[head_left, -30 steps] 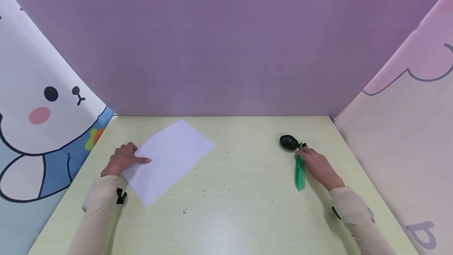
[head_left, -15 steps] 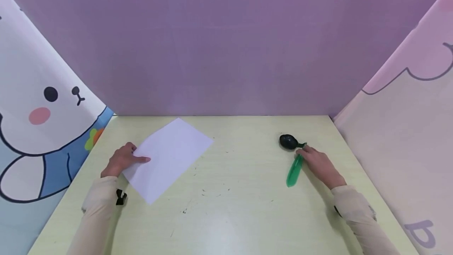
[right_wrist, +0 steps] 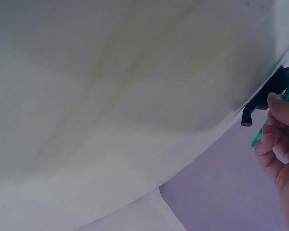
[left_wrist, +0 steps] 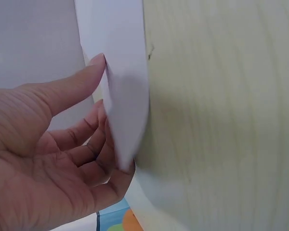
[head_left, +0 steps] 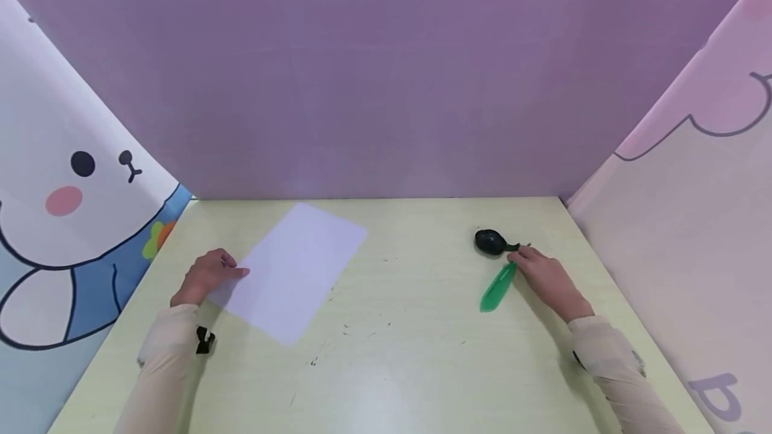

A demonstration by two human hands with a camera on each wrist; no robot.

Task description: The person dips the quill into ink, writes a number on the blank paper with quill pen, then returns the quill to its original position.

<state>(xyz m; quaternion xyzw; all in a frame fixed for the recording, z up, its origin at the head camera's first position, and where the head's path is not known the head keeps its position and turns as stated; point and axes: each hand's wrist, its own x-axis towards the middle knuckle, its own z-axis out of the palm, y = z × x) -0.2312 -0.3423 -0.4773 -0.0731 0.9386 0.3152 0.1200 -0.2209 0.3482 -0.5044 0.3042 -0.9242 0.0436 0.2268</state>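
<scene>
A white sheet of paper (head_left: 298, 273) lies slantwise on the left side of the table. My left hand (head_left: 208, 276) pinches its near left edge. In the left wrist view the thumb touches the edge of the paper (left_wrist: 127, 86), and the other fingers curl behind its lower corner. On the right, my right hand (head_left: 545, 280) pinches the narrow end of a translucent green plastic piece (head_left: 498, 288) with a broad rounded end. Just beyond the fingertips lies a black spoon (head_left: 490, 242). Its hooked handle (right_wrist: 267, 96) shows in the right wrist view, overlapping the green piece.
Both hands are over a pale wood-grain table (head_left: 386, 387) with small dark marks. A purple panel (head_left: 386, 86) rises at its back edge. Cartoon-printed panels stand at the left (head_left: 78, 233) and right (head_left: 693, 233).
The paper has turned on the table, its near corner moving right. The green piece has swung its broad end leftward and away from me. The black spoon has barely moved.
</scene>
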